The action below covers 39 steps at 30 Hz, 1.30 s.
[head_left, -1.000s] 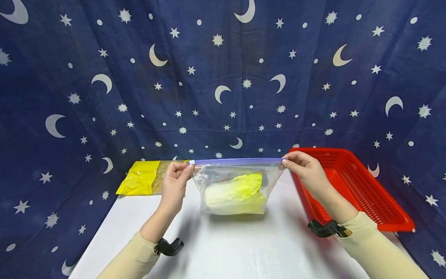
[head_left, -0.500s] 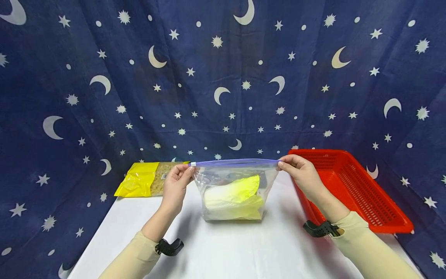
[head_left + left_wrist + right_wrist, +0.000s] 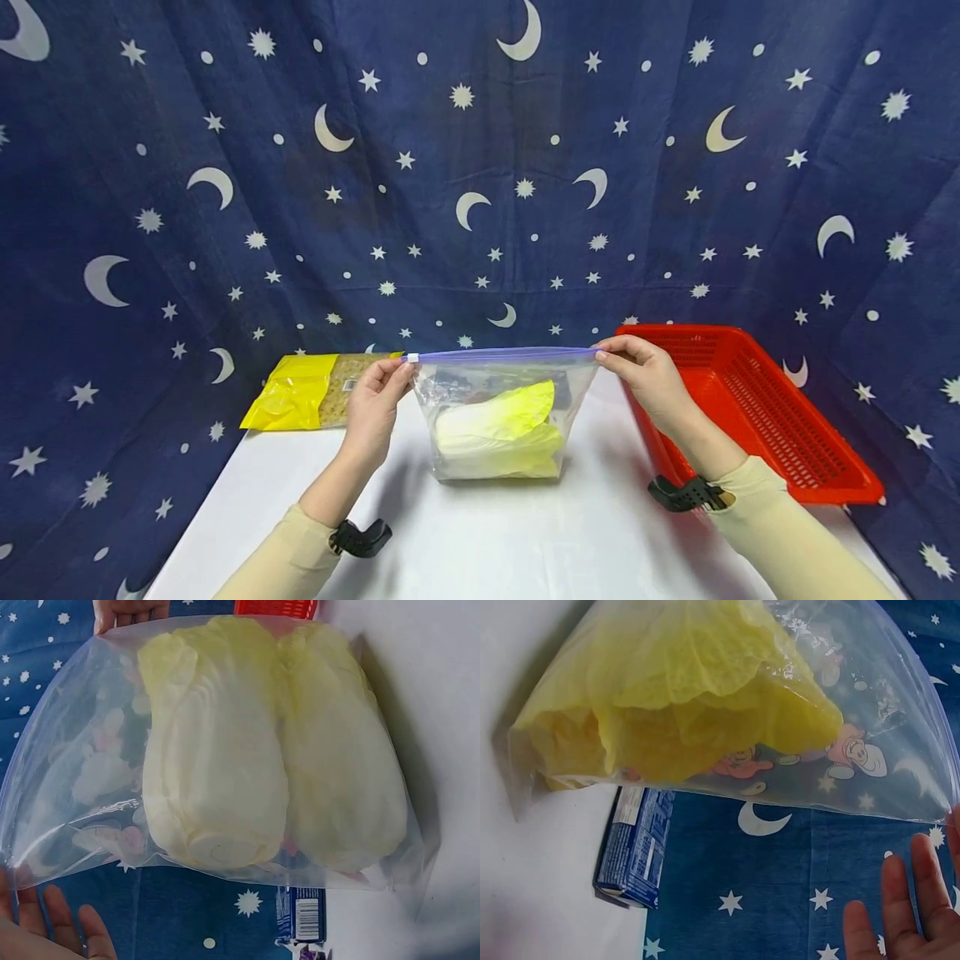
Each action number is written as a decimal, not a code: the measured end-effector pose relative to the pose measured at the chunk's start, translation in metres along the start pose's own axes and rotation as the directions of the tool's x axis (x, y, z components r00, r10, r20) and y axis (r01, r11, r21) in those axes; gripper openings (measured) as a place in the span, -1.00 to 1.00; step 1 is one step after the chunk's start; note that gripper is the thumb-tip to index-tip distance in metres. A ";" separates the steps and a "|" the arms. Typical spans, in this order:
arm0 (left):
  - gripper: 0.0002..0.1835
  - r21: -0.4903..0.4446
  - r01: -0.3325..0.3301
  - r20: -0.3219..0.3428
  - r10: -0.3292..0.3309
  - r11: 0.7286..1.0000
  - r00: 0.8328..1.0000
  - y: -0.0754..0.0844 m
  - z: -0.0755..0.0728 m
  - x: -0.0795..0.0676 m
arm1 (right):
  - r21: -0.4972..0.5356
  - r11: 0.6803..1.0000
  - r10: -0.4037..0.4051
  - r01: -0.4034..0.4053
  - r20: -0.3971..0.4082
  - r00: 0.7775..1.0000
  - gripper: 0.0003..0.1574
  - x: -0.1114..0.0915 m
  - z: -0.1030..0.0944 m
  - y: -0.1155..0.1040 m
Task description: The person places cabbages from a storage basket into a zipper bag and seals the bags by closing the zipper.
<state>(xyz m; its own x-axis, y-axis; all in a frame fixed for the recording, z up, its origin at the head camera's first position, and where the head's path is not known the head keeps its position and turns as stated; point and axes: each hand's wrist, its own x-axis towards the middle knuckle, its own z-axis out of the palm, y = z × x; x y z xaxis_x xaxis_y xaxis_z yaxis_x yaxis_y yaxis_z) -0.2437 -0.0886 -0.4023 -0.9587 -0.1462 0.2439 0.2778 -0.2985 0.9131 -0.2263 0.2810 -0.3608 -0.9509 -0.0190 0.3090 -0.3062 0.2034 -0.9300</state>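
1 clear plastic zip bag w/ cartoon print (image 3: 446, 392) and purple top strip (image 3: 502, 355), held upright at centre, base on or just over white tabletop (image 3: 480, 542) (can't tell which). Contents: 2 pcs leafy cabbage, white to yellow (image 3: 217, 750), side by side. White plastic slider (image 3: 412, 357) at strip's L end. L hand (image 3: 372, 408): thumb & fingertip pinch bag's top L corner, by slider. R hand (image 3: 654, 383): thumb & fingertip pinch top R corner; other fingers spread, per R wrist view. Behind bag: blue printed box, oblong (image 3: 636, 844). Far L, behind L hand: yellow plastic pkg w/ clear section (image 3: 296, 396). R, partly behind R arm: red plastic basket, rect., slotted walls (image 3: 783, 417). Backdrop: navy cloth, white moons & stars (image 3: 420, 192).
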 end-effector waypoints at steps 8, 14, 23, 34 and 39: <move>-0.92 0.041 0.032 0.019 -0.033 0.999 0.999 0.004 0.002 0.000 | -0.050 0.998 -0.031 0.033 0.053 0.998 -0.63 0.000 -0.004 -0.006; -0.96 0.052 0.029 0.029 -0.030 0.998 0.999 0.004 0.001 0.000 | -0.104 0.992 -0.070 0.076 0.059 0.996 -0.61 0.007 -0.003 -0.023; -0.95 0.052 -0.004 0.057 0.001 0.999 0.998 0.008 0.001 -0.002 | -0.199 0.969 -0.131 0.147 0.088 0.987 -0.65 0.015 0.018 -0.056; -0.96 0.058 -0.017 0.082 0.013 0.998 0.997 0.008 -0.004 -0.004 | -0.206 0.949 -0.184 0.237 0.248 0.951 -0.60 0.026 0.068 -0.081; -0.91 0.071 -0.020 0.080 0.014 0.997 0.997 0.009 -0.004 -0.005 | -0.209 0.947 -0.174 0.242 0.299 0.938 -0.59 0.031 0.089 -0.085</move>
<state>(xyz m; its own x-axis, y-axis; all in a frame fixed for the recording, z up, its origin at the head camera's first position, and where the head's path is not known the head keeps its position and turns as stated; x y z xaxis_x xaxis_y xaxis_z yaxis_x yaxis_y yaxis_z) -0.2362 -0.0943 -0.3971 -0.9565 -0.0741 0.2820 0.2915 -0.2281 0.9290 -0.2334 0.1758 -0.2899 -0.8524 -0.3454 0.3925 -0.5112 0.3924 -0.7647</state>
